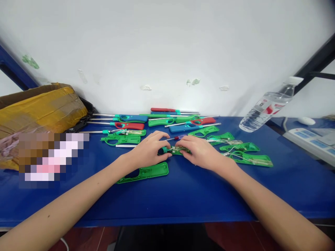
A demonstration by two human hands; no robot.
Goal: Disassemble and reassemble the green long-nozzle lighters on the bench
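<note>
An opened green long-stem lighter (173, 150) lies between my hands at the middle of the table, its inner parts exposed and its metal tube (125, 146) pointing left. My left hand (149, 148) pinches the lighter near the tube end, thumb and fingers curled round it. On the handle end, the fingers of my right hand (200, 148) are bent over the inner parts and hide some of them. Just below my left hand is a loose green casing half (155, 170), hollow side up. A screwdriver (180, 137) with a purple and red handle lies just beyond my fingertips.
Whole lighters in blue (133, 118), red (131, 126) and green lie along the wall. Several opened green casings (251, 159) are spread to the right. A taped cardboard box (47, 104) stands left. At right are a tilted-looking water bottle (267, 108) and a power strip (309, 139).
</note>
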